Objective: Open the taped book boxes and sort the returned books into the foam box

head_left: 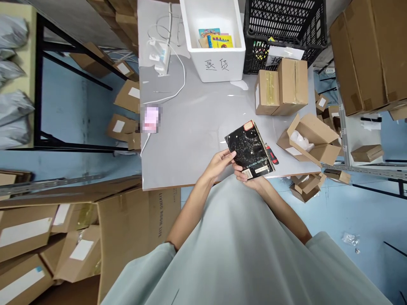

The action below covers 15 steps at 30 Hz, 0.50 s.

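Observation:
A black book [249, 148] with white stars and a red-edged label is held up over the table's front edge. Gripping its left edge, my left hand [220, 163] has the thumb on the cover. My right hand [248, 176] supports the book's lower edge from beneath, with several fingers curled at its lower left corner. Just right of the book, a red and black box cutter [271, 155] lies on the table, partly hidden by it. An opened cardboard box [310, 142] with white packing inside stands at the table's right edge.
On the grey table [197, 140] stand a white bin [216, 63] holding colourful books, a black crate [284, 21] and two closed cardboard boxes [292, 87]. A power strip [163, 57] and a cabled phone [150, 119] lie left. A large carton [127, 237] fills the lower left.

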Motion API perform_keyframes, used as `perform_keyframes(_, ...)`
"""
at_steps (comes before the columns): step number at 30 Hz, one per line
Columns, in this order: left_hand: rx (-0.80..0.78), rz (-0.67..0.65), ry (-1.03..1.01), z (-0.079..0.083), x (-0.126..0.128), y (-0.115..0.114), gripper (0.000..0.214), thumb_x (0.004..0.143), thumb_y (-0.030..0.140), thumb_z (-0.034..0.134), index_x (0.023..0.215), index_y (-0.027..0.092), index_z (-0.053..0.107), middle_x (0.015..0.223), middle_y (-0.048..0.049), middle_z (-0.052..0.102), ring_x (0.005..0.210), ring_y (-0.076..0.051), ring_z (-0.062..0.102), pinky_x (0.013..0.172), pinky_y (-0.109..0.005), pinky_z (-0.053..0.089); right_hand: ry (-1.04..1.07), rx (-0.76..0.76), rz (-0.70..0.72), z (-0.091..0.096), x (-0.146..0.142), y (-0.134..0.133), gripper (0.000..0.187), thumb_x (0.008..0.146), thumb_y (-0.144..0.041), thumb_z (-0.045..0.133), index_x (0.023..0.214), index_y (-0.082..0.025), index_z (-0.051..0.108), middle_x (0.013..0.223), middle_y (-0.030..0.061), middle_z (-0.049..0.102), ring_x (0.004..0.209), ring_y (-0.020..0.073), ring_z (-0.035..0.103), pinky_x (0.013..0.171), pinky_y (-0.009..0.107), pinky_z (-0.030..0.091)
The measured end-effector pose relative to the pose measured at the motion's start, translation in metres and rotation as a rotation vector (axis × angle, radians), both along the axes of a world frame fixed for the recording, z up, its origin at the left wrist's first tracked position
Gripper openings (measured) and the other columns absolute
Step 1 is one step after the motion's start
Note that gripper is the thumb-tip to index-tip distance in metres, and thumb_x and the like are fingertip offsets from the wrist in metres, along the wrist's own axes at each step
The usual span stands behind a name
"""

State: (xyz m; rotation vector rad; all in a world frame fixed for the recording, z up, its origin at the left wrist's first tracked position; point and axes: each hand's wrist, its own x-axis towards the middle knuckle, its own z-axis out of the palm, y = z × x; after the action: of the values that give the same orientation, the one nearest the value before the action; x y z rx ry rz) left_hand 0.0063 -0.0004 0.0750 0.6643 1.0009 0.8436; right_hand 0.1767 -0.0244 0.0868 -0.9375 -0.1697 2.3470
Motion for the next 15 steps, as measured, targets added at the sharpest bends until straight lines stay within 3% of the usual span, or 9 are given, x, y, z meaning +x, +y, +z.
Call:
perform_keyframes(3,-0.059,0.087,-0.096,0.012,-0.002,-0.003,0.053,0.075,0.062,0.099,0.082,0.018,0.071,0.066,0.0042,0.058,0.058,-0.008,0.051,0.059,-0.023,0.048,-0.083,0.036,0.001,-0.001,-0.003,-0.005,0.029,0.108,-0.053,0.056,0.109,-0.026,0.065,0.077,-0.0018,0.062,0.058,0.0156,0.053,0.050,0.026,0.045)
perform_keyframes(6,-0.082,0.136,-0.129,0.020,-0.006,-0.002,0.050,0.074,0.060,0.099,0.083,0.019,0.072,0.066,0.0035,0.061,0.053,-0.009,0.051,0.056,-0.026,0.048,-0.215,0.064,-0.037,-0.003,0.007,-0.008,0.039,0.098,-0.063,0.071,0.109,-0.026,0.069,0.088,0.0029,0.074,0.084,0.0234,0.070,0.070,0.034,0.059)
perform_keyframes(11,-0.020,0.232,-0.044,0.017,-0.018,0.008,0.051,0.068,0.060,0.102,0.087,0.019,0.079,0.086,-0.0022,0.077,0.077,-0.014,0.068,0.075,-0.026,0.055,-0.361,0.155,-0.089,0.003,0.041,0.002,0.062,0.084,-0.085,0.075,0.102,-0.026,0.074,0.104,0.0076,0.083,0.116,0.0318,0.076,0.092,0.045,0.065)
perform_keyframes(15,-0.014,0.234,0.011,0.013,-0.024,0.010,0.048,0.073,0.060,0.100,0.087,0.019,0.079,0.087,-0.0018,0.076,0.076,-0.013,0.065,0.073,-0.025,0.052,-0.523,0.407,-0.128,0.013,0.046,0.008,0.055,0.079,-0.069,0.092,0.106,-0.024,0.077,0.110,0.0055,0.083,0.115,0.0289,0.076,0.099,0.040,0.063)
